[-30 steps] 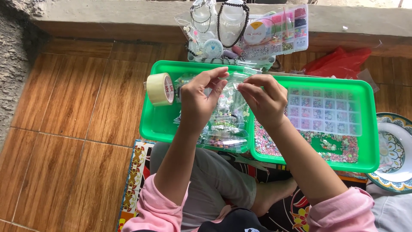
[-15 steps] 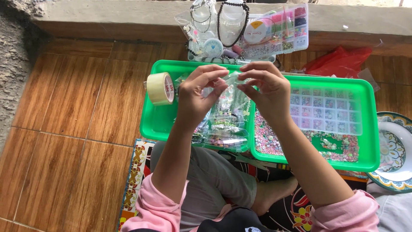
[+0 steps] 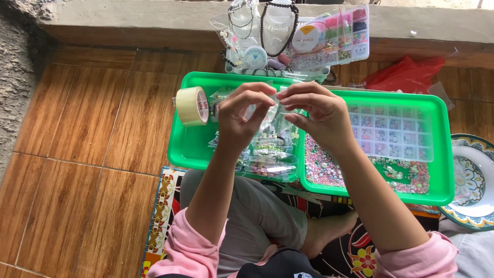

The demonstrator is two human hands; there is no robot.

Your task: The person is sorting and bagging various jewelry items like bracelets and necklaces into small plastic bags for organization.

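My left hand (image 3: 241, 116) and my right hand (image 3: 316, 113) are raised together over the seam between two green trays, each pinching the top of a small clear plastic bag (image 3: 271, 110) with beaded pieces inside. Below the bag lies a heap of similar clear packets with beaded items (image 3: 267, 157) in the left green tray (image 3: 188, 146). The right green tray (image 3: 437, 154) holds loose coloured beads (image 3: 321, 170) and a clear compartment box of beads (image 3: 391, 131).
A roll of beige tape (image 3: 191, 106) leans on the left tray's rim. Behind the trays sit jars, black bead strings and a bead organiser box (image 3: 329, 36) on a stone ledge. A red plastic bag (image 3: 404, 74) and a patterned plate (image 3: 471, 180) lie at the right.
Both hands lifted the small bag slightly, then lowered it and drew closer together at its top edge. The trays and other items have not moved.
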